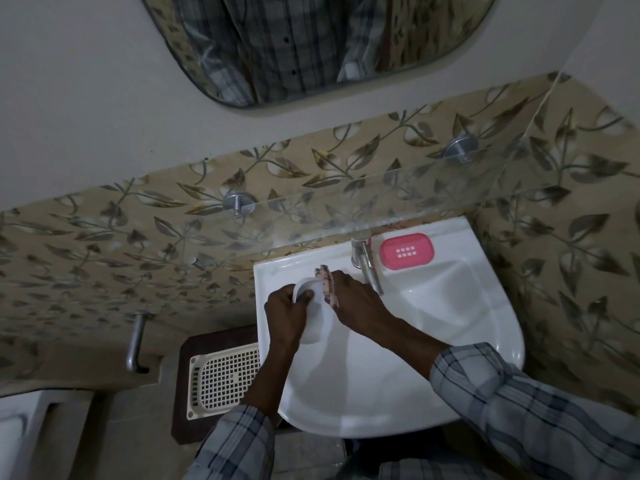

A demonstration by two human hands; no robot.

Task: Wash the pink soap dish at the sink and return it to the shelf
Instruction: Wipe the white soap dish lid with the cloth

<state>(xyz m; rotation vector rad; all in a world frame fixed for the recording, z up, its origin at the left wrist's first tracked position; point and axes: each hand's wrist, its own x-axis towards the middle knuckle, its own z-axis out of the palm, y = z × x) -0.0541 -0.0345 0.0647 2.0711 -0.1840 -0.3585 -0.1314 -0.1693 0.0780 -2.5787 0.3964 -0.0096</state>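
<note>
Tiled wall point(104, 237): glossy, beige, with a grey leaf pattern, behind and on both sides of the sink.
Mirror point(311, 46): rounded corners, set above the tiles.
Sink point(485, 306): white glazed ceramic with a rounded front rim and a flat back ledge.
Shelf point(450, 202): clear glass on round metal pegs; its front edge overhangs the back ledge and the tap top.
Tray point(225, 379): white plastic lattice on a dark brown board, just left of the sink's edge.
Shell point(320, 317): white, smooth and oval, held over the left of the basin.
Dish point(406, 251): pink, a rounded rectangle with a block of small slots at its centre. It lies on the back ledge just right of the tap, under the shelf, apart from both hands.
Tap point(367, 268): metal, spout angled over the basin.
Pad point(327, 284): thin and speckled, at the shell's upper edge.
Left grip point(285, 311): fingers curled round the shell's upper end.
Right grip point(353, 296): pinches the pad.
</note>
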